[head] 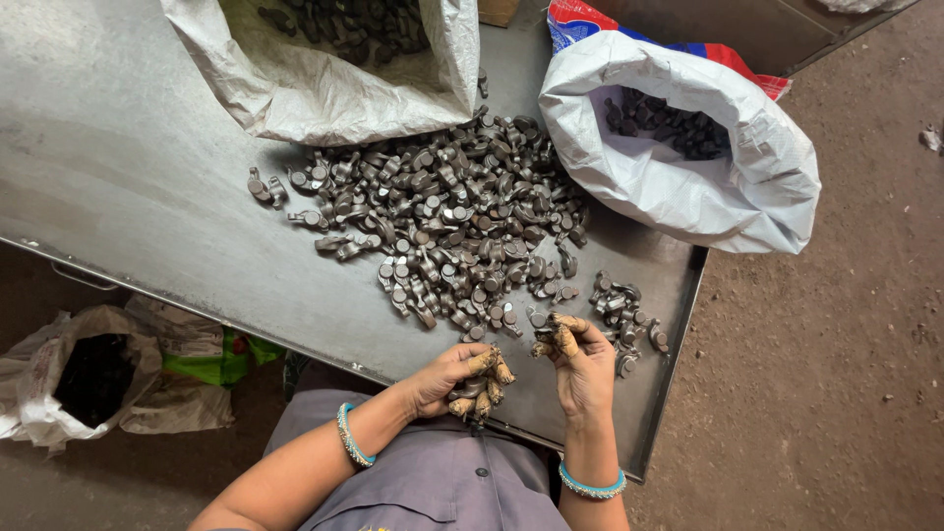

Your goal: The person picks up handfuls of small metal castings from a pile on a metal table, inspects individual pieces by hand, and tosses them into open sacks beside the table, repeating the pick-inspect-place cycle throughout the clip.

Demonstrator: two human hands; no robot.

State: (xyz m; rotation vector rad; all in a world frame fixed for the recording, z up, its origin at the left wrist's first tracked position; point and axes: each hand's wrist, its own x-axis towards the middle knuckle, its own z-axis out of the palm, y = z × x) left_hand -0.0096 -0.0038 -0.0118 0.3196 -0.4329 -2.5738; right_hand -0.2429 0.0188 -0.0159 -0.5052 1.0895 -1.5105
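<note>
Both hands sit at table's (147,187) near edge. Left hand (454,379) cupped round several dark metal parts (479,390); right hand (580,359), fingers pinched on one small metal piece (544,337). Big pile of parts (452,216) above, w/ small heap (624,307) beside right hand. Floor bag (69,379) far left, open sack (334,69) upper left, white sack (688,147) upper right.

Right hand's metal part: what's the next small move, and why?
Probably set it on the small pile beside the right hand. That hand pinches one metal part at the fingertips, the left hand is already full, and the small pile lies nearest.
</note>
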